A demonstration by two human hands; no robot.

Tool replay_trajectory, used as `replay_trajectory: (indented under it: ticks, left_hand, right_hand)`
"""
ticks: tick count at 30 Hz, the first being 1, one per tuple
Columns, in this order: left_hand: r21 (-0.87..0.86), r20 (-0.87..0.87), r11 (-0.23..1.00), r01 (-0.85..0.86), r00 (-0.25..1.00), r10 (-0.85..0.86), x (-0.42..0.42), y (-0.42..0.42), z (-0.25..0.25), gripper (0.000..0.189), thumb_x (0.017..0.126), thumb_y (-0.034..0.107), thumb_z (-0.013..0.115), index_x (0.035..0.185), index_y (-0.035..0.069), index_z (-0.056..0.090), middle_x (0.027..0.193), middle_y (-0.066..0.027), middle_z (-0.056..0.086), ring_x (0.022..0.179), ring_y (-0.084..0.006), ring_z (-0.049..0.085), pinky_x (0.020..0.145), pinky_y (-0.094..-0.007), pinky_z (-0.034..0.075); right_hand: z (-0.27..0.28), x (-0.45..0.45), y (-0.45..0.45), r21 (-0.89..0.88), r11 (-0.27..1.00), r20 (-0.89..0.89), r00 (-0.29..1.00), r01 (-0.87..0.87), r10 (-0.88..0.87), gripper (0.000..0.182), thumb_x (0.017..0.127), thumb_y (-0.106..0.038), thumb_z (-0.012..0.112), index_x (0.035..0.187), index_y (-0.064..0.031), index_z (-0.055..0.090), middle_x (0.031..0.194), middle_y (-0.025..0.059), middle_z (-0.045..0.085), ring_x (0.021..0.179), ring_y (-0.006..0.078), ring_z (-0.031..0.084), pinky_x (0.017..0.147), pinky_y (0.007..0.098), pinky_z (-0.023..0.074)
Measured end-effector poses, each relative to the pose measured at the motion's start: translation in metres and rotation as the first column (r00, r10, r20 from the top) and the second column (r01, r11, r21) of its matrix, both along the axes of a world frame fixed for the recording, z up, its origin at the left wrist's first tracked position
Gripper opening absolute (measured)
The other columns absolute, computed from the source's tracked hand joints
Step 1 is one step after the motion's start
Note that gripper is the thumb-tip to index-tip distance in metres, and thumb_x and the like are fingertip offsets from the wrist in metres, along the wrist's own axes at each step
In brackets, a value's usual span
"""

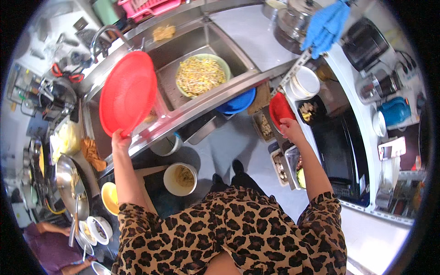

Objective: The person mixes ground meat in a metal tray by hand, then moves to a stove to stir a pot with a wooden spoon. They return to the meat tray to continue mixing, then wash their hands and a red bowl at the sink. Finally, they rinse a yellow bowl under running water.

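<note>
My left hand (121,140) grips the rim of a large red plastic colander (129,92), which is tilted over the left basin and the divider of the steel double sink (165,115). My right hand (290,130) holds a smaller red plastic basket or bowl (280,108) by its near edge, at the right beside the shelf. In the right basin sits a pale green bowl (227,68) full of bean sprouts (201,75). A curved faucet (111,29) stands behind the left basin.
Below the sink are a blue basin (239,103) and a white bucket (180,178). Food containers (279,166) stand low at the right. Blue gloves (325,27) hang at upper right. A wok (70,185) is at left; another person (51,245) works at lower left.
</note>
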State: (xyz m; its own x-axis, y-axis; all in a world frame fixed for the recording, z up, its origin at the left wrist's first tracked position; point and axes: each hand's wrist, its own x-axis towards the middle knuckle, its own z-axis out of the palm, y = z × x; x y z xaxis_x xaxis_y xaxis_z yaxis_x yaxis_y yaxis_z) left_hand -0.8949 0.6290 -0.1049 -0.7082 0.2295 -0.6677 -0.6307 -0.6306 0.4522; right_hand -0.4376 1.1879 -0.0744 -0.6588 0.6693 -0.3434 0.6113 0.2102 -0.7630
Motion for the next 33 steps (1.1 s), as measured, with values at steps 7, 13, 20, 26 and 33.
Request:
replay_trajectory:
  ticks: [7,13,20,26,33]
  left_hand:
    - [-0.117,-0.119,0.993,0.034,0.992,-0.048,0.060,0.043,0.002,0.025,0.074,-0.002,0.052,0.099,-0.002,0.053,0.094,-0.0155,0.062,0.079,-0.0315,0.063,0.062,-0.0388,0.055]
    - [-0.264,-0.434,0.965,0.012,0.891,-0.130,0.264,0.215,0.055,0.053,0.072,-0.005,0.052,0.125,-0.001,0.045,0.118,-0.0143,0.057,0.101,-0.0291,0.059,0.084,-0.0445,0.053]
    - [-0.193,-0.060,0.876,0.443,0.885,-0.461,0.432,0.315,0.007,0.066,0.083,0.009,0.063,0.139,0.013,0.029,0.127,-0.0133,0.050,0.107,-0.0286,0.057,0.078,-0.0461,0.054]
    - [-0.153,0.225,0.860,0.487,0.864,-0.450,0.479,0.245,-0.078,0.071,0.088,0.014,0.062,0.143,0.013,0.018,0.132,-0.0202,0.042,0.102,-0.0384,0.058,0.079,-0.0518,0.054]
    - [-0.278,0.262,0.949,0.152,0.962,-0.077,0.486,0.103,-0.128,0.057,0.088,0.012,0.060,0.135,0.011,0.028,0.116,-0.0216,0.051,0.090,-0.0387,0.062,0.072,-0.0484,0.057]
  right_hand:
    - [-0.016,0.058,-0.010,-0.227,0.973,-0.041,0.999,-0.030,0.021,0.034,0.086,-0.014,0.059,0.119,-0.0052,0.058,0.089,0.0088,0.065,0.069,0.0165,0.063,0.058,0.0293,0.0517]
    - [0.038,0.041,-0.051,-0.600,0.732,-0.501,0.865,-0.324,-0.028,0.063,0.092,-0.022,0.059,0.144,-0.0068,0.027,0.131,0.0176,0.047,0.106,0.0253,0.059,0.079,0.0365,0.0538]
    - [-0.008,0.103,-0.020,-0.797,0.604,-0.307,0.873,-0.018,-0.378,0.056,0.086,-0.016,0.055,0.138,-0.0070,0.034,0.130,0.0128,0.050,0.113,0.0303,0.056,0.086,0.0489,0.0520]
    - [-0.093,0.099,0.012,-0.756,0.624,0.045,0.967,0.196,-0.250,0.049,0.083,-0.014,0.055,0.129,-0.0071,0.041,0.122,0.0141,0.055,0.100,0.0339,0.061,0.076,0.0538,0.0553]
    - [-0.235,-0.075,0.054,-0.734,0.614,0.021,0.914,0.290,-0.406,0.052,0.086,-0.027,0.065,0.124,-0.0020,0.041,0.113,0.0191,0.056,0.092,0.0388,0.063,0.075,0.0540,0.0560]
